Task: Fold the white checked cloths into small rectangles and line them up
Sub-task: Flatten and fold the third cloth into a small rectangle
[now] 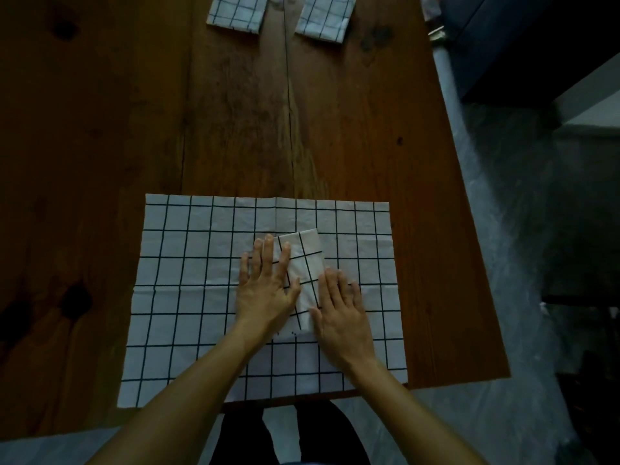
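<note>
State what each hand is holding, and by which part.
Nothing is gripped. The left hand and right hand lie flat, pressing the long sides of the small folded cloth.

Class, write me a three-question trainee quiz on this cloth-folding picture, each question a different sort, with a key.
1. True or false: both hands grip the small folded cloth.
2. How many folded cloths lie at the table's far edge?
3. The small folded cloth lies on: A) bare table B) a spread cloth C) the floor.

Key:
1. False; the left hand and right hand press it flat.
2. Two.
3. B, the spread cloth.
</note>
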`<state>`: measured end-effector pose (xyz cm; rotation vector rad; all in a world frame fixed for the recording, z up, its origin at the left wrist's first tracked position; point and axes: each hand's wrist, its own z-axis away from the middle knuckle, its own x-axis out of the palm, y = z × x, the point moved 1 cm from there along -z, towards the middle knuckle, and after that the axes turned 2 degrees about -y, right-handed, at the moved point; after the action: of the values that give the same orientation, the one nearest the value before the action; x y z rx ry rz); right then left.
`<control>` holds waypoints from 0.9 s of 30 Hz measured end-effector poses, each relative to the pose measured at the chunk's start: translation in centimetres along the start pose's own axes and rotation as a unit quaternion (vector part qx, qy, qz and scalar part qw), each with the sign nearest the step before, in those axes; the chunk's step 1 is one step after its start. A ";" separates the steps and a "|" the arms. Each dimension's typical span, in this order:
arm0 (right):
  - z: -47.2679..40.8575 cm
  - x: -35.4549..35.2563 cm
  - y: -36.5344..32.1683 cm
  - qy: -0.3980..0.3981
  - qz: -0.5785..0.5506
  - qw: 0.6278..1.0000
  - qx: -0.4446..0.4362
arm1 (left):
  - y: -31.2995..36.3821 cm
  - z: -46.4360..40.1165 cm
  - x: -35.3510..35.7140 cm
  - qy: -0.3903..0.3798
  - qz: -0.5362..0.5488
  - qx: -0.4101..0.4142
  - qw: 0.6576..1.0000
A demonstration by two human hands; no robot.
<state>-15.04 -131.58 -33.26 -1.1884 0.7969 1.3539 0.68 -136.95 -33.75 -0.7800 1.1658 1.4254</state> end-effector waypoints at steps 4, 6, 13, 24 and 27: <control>2.2 0.1 0.7 -0.015 0.035 0.999 -0.008 | 0.0 0.2 -0.4 -0.009 0.004 0.001 1.000; 3.1 0.1 1.0 -0.024 0.047 0.999 -0.014 | 0.0 0.2 -0.5 -0.013 0.007 0.003 1.000; 4.9 -1.9 2.2 -0.037 0.055 0.997 -0.041 | -0.1 0.1 -0.8 -0.029 0.013 0.004 1.000; -2.9 -1.7 -1.1 -0.037 -0.030 0.998 -0.030 | -0.1 -0.2 -0.3 -0.037 0.009 -0.002 0.999; 0.6 0.1 -0.4 -0.010 -0.006 1.000 -0.017 | -0.1 -0.2 -0.5 -0.030 0.012 0.003 0.999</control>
<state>-14.71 -130.94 -33.14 -1.2031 0.7545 1.3709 0.83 -137.26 -33.38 -0.7160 1.1357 1.4547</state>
